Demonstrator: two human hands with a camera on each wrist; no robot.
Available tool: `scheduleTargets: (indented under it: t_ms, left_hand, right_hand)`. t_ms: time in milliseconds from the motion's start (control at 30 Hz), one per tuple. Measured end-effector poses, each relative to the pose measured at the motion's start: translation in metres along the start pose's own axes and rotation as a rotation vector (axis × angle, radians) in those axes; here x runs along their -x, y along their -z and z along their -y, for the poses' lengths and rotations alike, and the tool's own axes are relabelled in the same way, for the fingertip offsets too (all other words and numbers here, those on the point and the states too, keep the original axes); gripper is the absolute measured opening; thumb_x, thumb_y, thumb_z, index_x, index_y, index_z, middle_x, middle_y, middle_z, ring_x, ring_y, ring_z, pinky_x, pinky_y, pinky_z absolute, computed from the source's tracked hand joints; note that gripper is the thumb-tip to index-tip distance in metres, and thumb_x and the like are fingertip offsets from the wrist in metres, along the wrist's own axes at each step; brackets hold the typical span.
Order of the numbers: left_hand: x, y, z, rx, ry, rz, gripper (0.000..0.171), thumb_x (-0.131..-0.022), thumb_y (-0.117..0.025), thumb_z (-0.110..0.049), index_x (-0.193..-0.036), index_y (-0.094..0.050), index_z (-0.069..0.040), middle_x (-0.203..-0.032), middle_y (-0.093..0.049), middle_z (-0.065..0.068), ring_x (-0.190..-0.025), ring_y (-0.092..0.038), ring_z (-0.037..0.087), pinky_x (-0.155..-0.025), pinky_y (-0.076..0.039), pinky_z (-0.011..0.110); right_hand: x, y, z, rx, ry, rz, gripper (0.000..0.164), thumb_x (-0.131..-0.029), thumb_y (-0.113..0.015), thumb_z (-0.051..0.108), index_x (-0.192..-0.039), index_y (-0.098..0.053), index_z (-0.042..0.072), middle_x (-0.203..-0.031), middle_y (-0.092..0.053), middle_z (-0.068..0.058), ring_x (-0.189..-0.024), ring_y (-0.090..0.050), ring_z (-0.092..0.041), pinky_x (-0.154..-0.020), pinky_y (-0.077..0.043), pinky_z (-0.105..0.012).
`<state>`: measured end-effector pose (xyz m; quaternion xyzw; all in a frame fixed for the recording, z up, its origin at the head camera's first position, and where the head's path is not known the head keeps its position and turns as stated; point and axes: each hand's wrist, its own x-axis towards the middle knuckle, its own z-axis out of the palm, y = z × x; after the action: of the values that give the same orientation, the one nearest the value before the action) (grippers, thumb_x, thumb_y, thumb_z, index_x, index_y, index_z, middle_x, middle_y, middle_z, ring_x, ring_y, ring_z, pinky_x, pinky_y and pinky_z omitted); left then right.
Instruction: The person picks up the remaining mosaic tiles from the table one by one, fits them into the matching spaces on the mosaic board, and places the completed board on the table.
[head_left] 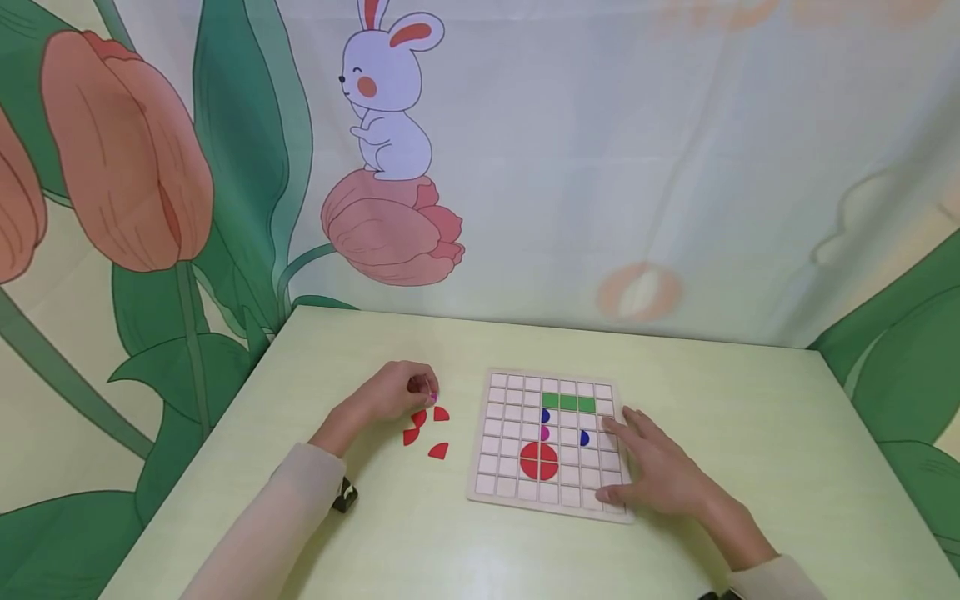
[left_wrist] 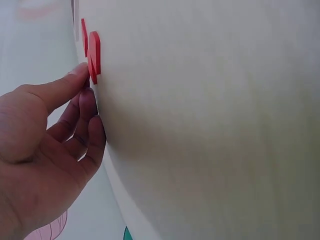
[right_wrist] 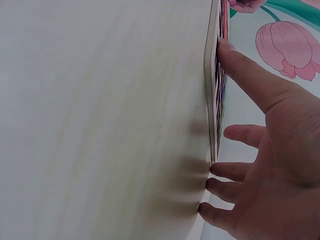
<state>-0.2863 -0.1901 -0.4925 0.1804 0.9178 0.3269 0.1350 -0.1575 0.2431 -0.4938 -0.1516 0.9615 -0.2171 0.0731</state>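
Observation:
My left hand (head_left: 396,390) is at the table's left side, thumb and fingertips together on a small magenta piece (head_left: 432,398). Right below those fingers lie several red quarter-circle pieces (head_left: 441,414), also seen as red pieces (left_wrist: 94,55) past the thumb in the left wrist view. A wooden grid board (head_left: 491,433) of pale squares is in the middle. My right hand (head_left: 660,467) rests at the board's right edge, fingers spread, with thumb (right_wrist: 250,70) and forefinger over its border.
On the board sit green squares (head_left: 569,403), a blue half circle (head_left: 585,437), another blue half circle (head_left: 545,415), a magenta half circle (head_left: 544,433) and a red circle (head_left: 531,452) of quarters. Behind the pale table (head_left: 720,375) hangs a printed curtain (head_left: 570,167).

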Motion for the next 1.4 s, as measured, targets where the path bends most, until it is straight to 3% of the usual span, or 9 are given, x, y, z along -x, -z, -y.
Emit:
scheduleTargets:
  t_ms: [133, 367, 567, 800, 1167, 1400]
  left_hand:
    - [0.002, 0.005, -0.004, 0.008, -0.026, 0.0, 0.005, -0.1, -0.075, -0.014, -0.102, -0.072, -0.018, -0.093, -0.066, 0.0, -0.089, -0.061, 0.021, -0.077, -0.054, 0.032]
    - [0.001, 0.002, -0.03, 0.031, -0.093, -0.001, 0.007, -0.101, -0.075, -0.019, -0.102, -0.069, -0.021, -0.095, -0.067, -0.001, -0.091, -0.063, 0.022, -0.073, -0.056, 0.032]
    - [-0.011, -0.013, -0.059, 0.039, -0.195, -0.048, 0.007, -0.102, -0.075, -0.018, -0.103, -0.069, -0.021, -0.094, -0.066, -0.003, -0.093, -0.061, 0.018, -0.076, -0.055, 0.028]
    - [-0.032, -0.031, -0.09, 0.068, -0.269, -0.021, 0.005, -0.102, -0.074, -0.019, -0.105, -0.07, -0.021, -0.094, -0.067, -0.005, -0.092, -0.061, 0.015, -0.078, -0.053, 0.027]
    - [-0.063, -0.067, -0.125, 0.1, -0.292, 0.022, 0.004, -0.101, -0.075, -0.02, -0.1, -0.072, -0.017, -0.09, -0.068, -0.007, -0.085, -0.06, 0.012, -0.076, -0.052, 0.023]
    - [-0.071, -0.089, -0.147, 0.069, -0.283, 0.047, 0.005, -0.101, -0.076, -0.02, -0.098, -0.073, -0.018, -0.089, -0.068, -0.01, -0.083, -0.06, 0.01, -0.077, -0.052, 0.021]
  right_hand:
    - [0.001, 0.001, 0.003, 0.009, -0.006, 0.004, 0.111, -0.077, -0.089, 0.06, -0.162, -0.041, 0.008, -0.169, -0.024, -0.028, -0.155, -0.021, -0.053, -0.116, -0.031, -0.072]
    - [0.004, -0.001, 0.008, -0.01, -0.013, 0.009, 0.105, -0.077, -0.091, 0.057, -0.16, -0.046, 0.011, -0.169, -0.025, -0.028, -0.154, -0.019, -0.054, -0.115, -0.029, -0.074]
    - [0.005, -0.004, 0.011, -0.002, -0.023, 0.031, 0.108, -0.077, -0.088, 0.062, -0.16, -0.045, 0.008, -0.17, -0.024, -0.026, -0.156, -0.017, -0.053, -0.117, -0.027, -0.072]
    - [0.006, -0.002, 0.012, 0.003, -0.02, 0.028, 0.107, -0.078, -0.088, 0.061, -0.159, -0.045, 0.006, -0.17, -0.024, -0.027, -0.156, -0.016, -0.053, -0.118, -0.026, -0.073]
    - [0.005, -0.001, 0.01, 0.0, -0.027, 0.039, 0.108, -0.077, -0.088, 0.063, -0.159, -0.046, 0.008, -0.17, -0.024, -0.027, -0.156, -0.016, -0.053, -0.116, -0.027, -0.074]
    - [0.004, 0.0, 0.009, -0.021, -0.016, 0.038, 0.108, -0.076, -0.088, 0.063, -0.159, -0.046, 0.007, -0.17, -0.023, -0.027, -0.155, -0.016, -0.055, -0.116, -0.027, -0.075]
